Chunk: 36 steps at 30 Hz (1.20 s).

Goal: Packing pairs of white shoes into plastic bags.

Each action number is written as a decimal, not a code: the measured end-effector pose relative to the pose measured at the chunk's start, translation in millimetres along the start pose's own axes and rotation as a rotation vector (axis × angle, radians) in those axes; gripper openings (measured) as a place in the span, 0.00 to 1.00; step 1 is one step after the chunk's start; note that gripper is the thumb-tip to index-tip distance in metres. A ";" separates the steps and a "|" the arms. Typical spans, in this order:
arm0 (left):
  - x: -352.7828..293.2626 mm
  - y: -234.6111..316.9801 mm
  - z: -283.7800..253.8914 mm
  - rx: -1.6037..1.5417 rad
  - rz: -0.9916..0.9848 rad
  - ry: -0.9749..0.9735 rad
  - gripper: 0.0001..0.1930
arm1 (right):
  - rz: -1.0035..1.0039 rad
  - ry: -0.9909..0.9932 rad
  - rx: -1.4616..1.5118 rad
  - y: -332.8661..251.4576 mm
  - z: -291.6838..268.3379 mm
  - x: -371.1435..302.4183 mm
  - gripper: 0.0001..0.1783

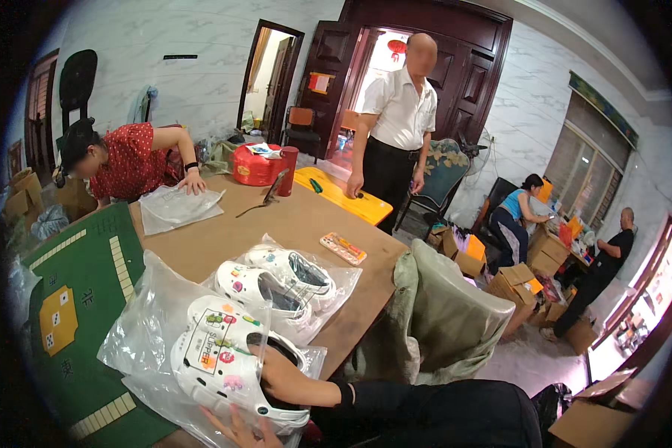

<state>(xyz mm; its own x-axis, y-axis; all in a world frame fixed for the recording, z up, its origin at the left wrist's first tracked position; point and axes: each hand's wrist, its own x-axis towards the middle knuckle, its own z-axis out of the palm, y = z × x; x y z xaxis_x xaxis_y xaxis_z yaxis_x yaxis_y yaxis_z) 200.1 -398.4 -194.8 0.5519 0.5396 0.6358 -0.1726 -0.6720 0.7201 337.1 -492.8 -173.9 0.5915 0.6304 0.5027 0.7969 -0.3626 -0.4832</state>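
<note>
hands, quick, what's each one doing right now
Left hand: open, fingers spread under the white clog.
Right hand: tucked inside the clog's opening; grip cannot be told.

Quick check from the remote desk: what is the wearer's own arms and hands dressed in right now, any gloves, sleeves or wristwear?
No gloves: both hands are bare. The right hand comes out of a bare forearm with a dark band at the wrist, followed by a black sleeve. Of the left hand only the fingers show at the lower edge; its sleeve is out of view.
</note>
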 end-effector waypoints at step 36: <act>-14.1 -53.2 6.6 0.250 -0.231 0.159 0.14 | 0.340 -0.182 -0.083 0.4 11.0 23.3 0.23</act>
<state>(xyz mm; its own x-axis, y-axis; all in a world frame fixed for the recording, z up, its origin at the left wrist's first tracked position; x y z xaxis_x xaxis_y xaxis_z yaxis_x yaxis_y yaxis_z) 206.9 -373.6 -243.9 0.4158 0.7505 0.5137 0.1572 -0.6157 0.7722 349.9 -470.7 -170.3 0.7982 0.5734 0.1845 0.5706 -0.6217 -0.5366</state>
